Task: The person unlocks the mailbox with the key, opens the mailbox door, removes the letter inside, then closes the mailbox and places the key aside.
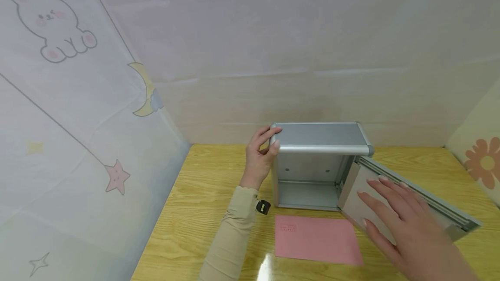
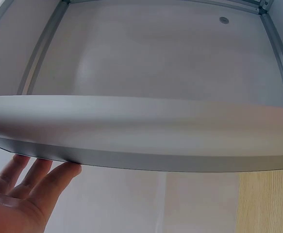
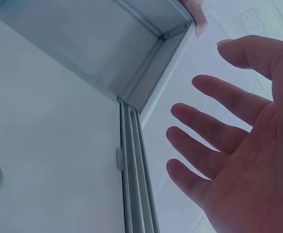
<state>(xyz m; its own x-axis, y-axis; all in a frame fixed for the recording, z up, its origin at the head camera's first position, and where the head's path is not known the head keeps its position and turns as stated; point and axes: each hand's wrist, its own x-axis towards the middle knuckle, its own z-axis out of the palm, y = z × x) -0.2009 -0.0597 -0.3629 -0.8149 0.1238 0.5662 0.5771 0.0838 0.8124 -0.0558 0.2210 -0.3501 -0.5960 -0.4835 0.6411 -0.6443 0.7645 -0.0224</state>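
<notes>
A grey metal box (image 1: 324, 135) with silver trim stands on the table, its front door (image 1: 371, 174) swung out to the right. Inside, the box is bare apart from small round fittings on the back wall. My left hand (image 1: 259, 155) grips its upper left corner, thumb at the front edge and fingers on the top; in the left wrist view the fingertips (image 2: 66, 170) touch the edge. Over the door's inner face in the head view hovers my right hand (image 1: 410, 224), fingers spread and holding nothing. A pink envelope (image 1: 316, 240) with red print lies flat before the box.
The wooden table (image 1: 195, 190) ends at a pale cloth backdrop (image 1: 234, 55) behind the box. On the left hangs a cloth (image 1: 78, 142) with a rabbit and stars. The open door reaches out over the table's right part.
</notes>
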